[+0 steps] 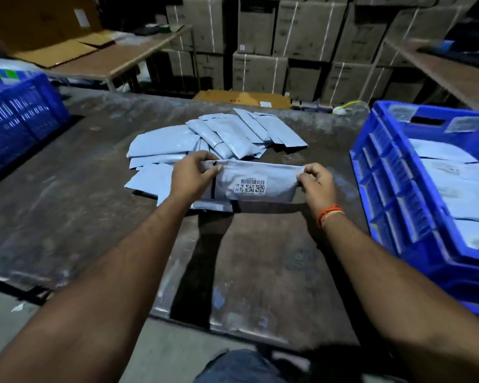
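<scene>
Both hands are on one pale blue mailer bag (256,181), held up just above the worn table (67,167). Left hand (192,175) grips the bag's left end, thumb across the front near the top edge, fingers curled behind. Right hand (317,182) pinches the right end, fingertips tucked over the upper corner, an orange thread band (329,212) on that wrist. Between them the bag runs flat and lengthwise, its barcode label (250,186) facing the camera, a dark strip running down near the left hand. Beneath its lower left corner another mailer lies on the table. Just behind it, a loose heap of matching mailers (219,139) sprawls across the middle of the table, overlapping one another. Off to the right, a blue plastic crate (393,189) sits at the table's edge with more of the pale bags lying flat inside. Far left, a second blue crate (20,117). Behind it all, stacked cardboard cartons (260,51) wall off the back.
</scene>
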The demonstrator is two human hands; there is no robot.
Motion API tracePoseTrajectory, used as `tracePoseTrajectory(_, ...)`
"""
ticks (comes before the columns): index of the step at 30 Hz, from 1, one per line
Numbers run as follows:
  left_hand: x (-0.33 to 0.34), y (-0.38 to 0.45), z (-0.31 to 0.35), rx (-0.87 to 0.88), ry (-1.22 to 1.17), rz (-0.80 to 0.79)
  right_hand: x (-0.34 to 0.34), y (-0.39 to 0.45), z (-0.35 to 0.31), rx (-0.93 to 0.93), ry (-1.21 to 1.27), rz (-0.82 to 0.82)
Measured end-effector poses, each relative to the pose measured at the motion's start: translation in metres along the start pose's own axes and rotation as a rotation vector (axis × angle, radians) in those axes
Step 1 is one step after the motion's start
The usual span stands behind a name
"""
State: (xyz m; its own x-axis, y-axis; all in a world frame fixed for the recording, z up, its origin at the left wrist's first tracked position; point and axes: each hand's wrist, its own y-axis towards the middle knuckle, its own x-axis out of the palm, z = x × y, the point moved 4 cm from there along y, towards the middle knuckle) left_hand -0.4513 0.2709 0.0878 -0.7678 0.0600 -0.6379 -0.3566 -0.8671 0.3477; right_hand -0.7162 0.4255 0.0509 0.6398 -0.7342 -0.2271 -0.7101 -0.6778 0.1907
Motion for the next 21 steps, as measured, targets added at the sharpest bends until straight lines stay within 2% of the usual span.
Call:
tracePoseTrajectory(4, 0.027, -0.044, 0.016, -0.050, -0.126, 0.001, -0.043, -0.033, 0.014, 0.055, -0.009, 0.077)
tracePoseTrajectory(7, 0.050, -0.079, 0.015, -0.133, -0.152, -0.027, -0.065, -0.056, 0.037, 0.113, -0.169, 0.089)
tracePoseTrajectory(11, 0.078, -0.109, 0.006, -0.205, -0.067, -0.102, -0.083, -0.089, 0.073, 0.218, -0.352, 0.075)
tracePoseTrajectory(16, 0.101, -0.125, -0.001, -0.229, 0.100, -0.182, -0.085, -0.107, 0.081, 0.220, -0.469, 0.038)
tracePoseTrajectory(18, 0.107, -0.129, -0.007, -0.186, 0.199, -0.197, -0.084, -0.110, 0.080, 0.153, -0.563, 0.034)
tracePoseTrajectory(21, 0.107, -0.145, 0.002, -0.053, 0.321, -0.110, -0.077, -0.119, 0.081, -0.104, -0.739, -0.003)
